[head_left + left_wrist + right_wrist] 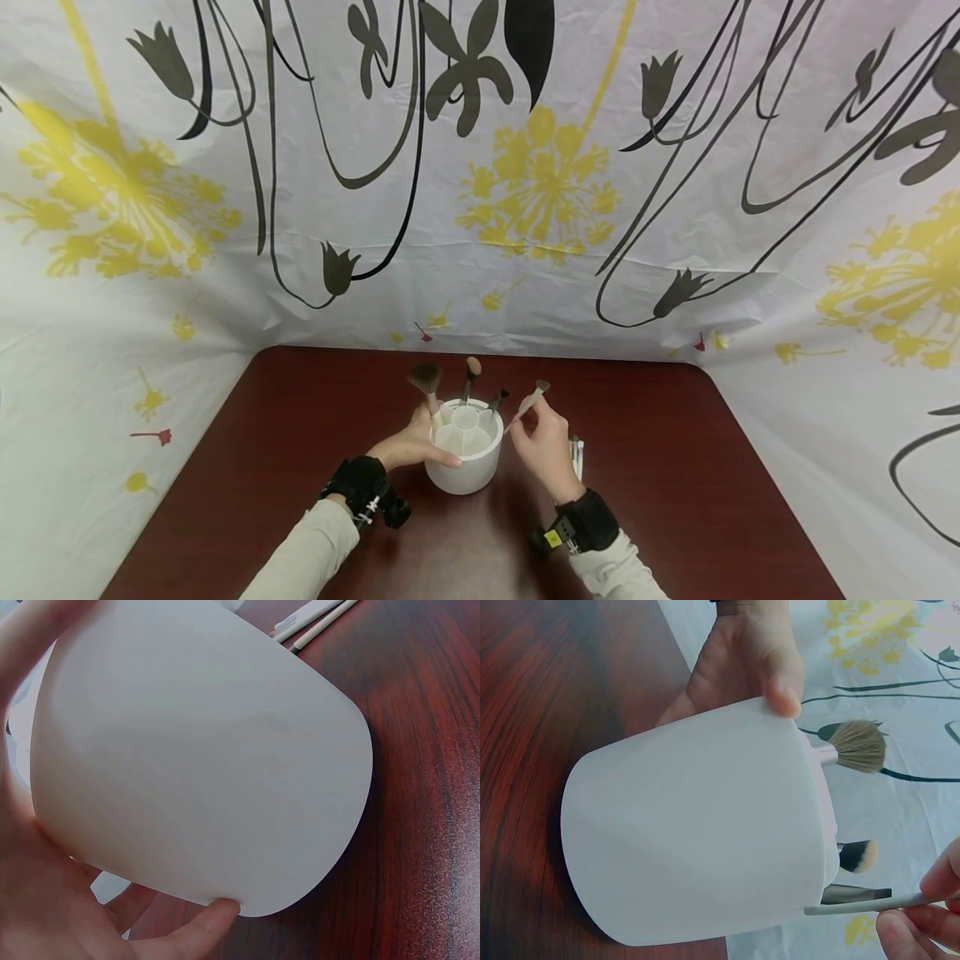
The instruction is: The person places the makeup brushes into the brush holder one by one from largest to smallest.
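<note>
A white round brush holder (463, 477) with inner compartments stands on the table. My left hand (408, 444) grips it around its left side, the thumb at the front near the rim. Three makeup brushes stand in it: a large fluffy one (425, 378), one with a light rounded tip (472, 367) and a small dark one (500, 397). To the right, my right hand (548, 448) pinches another makeup brush (528, 403), bristles up. In the right wrist view, the handle end of this pale brush (859, 907) is right at the holder's rim.
More slim brushes (577, 457) lie on the dark red-brown table (322, 400) just right of my right hand; the left wrist view shows their pale handles (324, 625) beyond the holder. A patterned white cloth (420, 292) hangs behind the table and at both sides.
</note>
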A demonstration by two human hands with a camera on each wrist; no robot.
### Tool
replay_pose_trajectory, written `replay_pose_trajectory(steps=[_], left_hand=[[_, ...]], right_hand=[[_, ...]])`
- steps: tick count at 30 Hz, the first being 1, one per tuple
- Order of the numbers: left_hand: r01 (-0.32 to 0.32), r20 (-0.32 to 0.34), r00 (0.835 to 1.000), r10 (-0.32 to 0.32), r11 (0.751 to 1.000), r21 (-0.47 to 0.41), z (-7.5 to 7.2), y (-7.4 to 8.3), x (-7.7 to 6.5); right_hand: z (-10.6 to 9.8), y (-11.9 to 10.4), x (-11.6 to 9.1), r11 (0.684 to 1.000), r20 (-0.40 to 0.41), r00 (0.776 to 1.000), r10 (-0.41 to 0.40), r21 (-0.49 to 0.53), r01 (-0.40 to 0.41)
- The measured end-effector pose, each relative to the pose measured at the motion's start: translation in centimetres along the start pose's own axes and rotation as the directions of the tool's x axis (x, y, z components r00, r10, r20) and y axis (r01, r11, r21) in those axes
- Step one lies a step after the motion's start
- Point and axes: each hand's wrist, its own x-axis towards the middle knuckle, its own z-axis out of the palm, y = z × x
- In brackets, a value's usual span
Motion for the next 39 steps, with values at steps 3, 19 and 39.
replay_pose_trajectory(steps=[3,19,39], left_hand=[[0.011,0.009,1.0,-0.011,1.0,-0.003,0.0,0.0,0.1],[0.008,0.015,1.0,-0.007,1.0,-0.02,0.0,0.2,-0.2],[-0.024,-0.002,1.0,0.024,1.0,-0.019,0.1,0.3,-0.3]], right_hand=[[0.1,0.0,0.1,1.0,-0.002,1.0,0.007,0.005,-0.007],[1.5,0.1,-0.8,0.994,-0.017,0.994,0.106,-0.008,-0.106],[2.8,1.1,-1.1,0.992,0.061,0.991,0.122,-0.021,-0.121]])
